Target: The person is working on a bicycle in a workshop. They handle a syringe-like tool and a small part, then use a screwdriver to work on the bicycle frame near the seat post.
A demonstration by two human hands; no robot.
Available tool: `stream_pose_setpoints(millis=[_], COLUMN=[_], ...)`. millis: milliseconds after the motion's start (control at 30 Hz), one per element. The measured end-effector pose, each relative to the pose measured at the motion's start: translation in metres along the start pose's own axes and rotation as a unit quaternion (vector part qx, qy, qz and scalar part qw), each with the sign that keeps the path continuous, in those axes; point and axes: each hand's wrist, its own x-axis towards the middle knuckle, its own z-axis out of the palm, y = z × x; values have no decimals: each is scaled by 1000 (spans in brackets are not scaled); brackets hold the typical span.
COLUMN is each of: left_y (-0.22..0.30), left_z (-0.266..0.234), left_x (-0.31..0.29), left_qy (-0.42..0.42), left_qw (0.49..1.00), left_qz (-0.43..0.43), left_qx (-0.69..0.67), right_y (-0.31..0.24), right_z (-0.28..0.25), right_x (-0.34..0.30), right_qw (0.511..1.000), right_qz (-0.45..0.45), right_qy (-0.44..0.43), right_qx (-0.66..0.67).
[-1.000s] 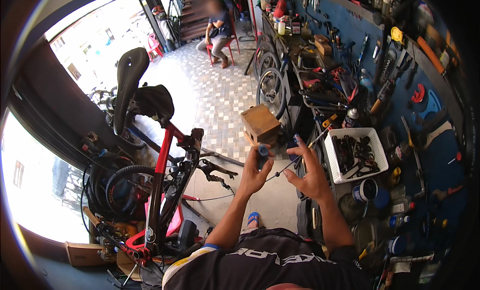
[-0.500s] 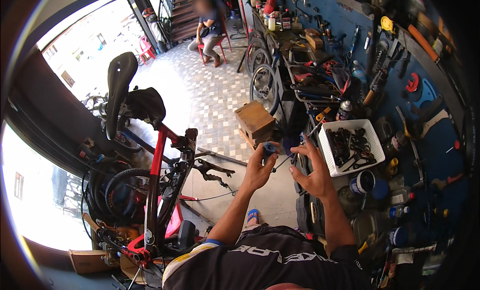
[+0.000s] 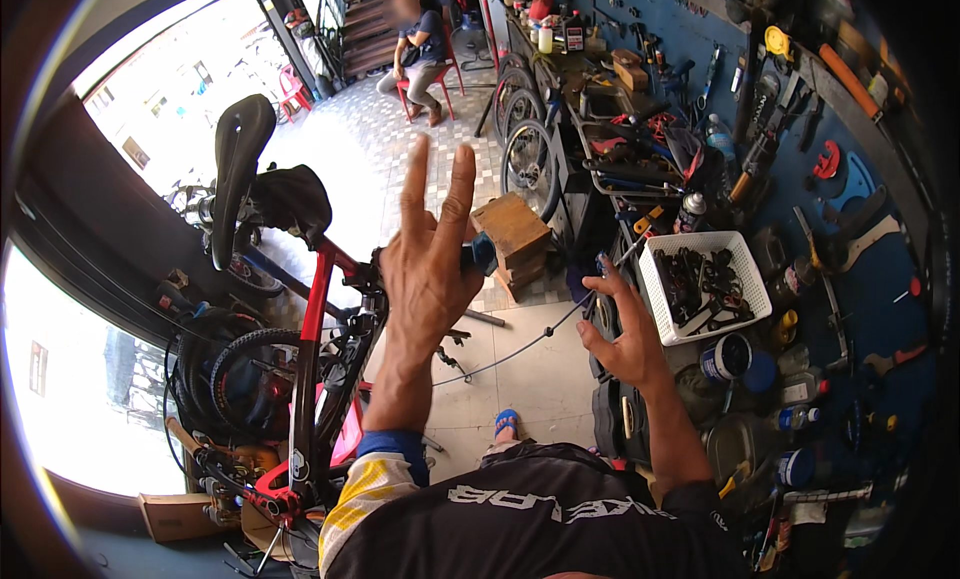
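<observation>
Small dark object point(image 3: 482, 253) in left hand point(image 3: 428, 267)

Black shirt point(image 3: 610, 544), bold white lettering point(image 3: 535, 502) across it, left sleeve point(image 3: 352, 501) flashing white and yellow into a blue cuff point(image 3: 392, 447), and there's a blue sandal point(image 3: 507, 417)!

bike point(image 3: 317, 299) left — hands point(image 3: 430, 269) — basket point(image 3: 710, 241) right
</observation>
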Motion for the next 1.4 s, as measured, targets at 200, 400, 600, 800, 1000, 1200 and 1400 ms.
stream_pose_setpoints(millis=[200,400,600,800,1000,1200,1400], left_y=[-14,-19,-3,21,25,42,60], left_z=[-13,3,51,103,140,157,165], left_x=[24,21,-35,-103,-142,-147,-144], left_qy=[19,14,-99,-196,-330,-291,-273], left_qw=[995,997,989,945,805,817,812], left_qz=[55,34,-40,-129,-287,-242,-219], left_qx=[84,66,-106,-230,-401,-435,-468], right_y=[4,9,14,13,10,24,20], right_z=[-1,-8,-15,-21,-26,-28,-36], right_x=[-5,-13,-16,-22,-29,-44,-48], right_qw=[999,999,997,997,998,998,997], right_qz=[30,29,50,49,50,49,46], right_qy=[15,36,44,49,30,48,61], right_qx=[20,25,35,37,0,11,7])
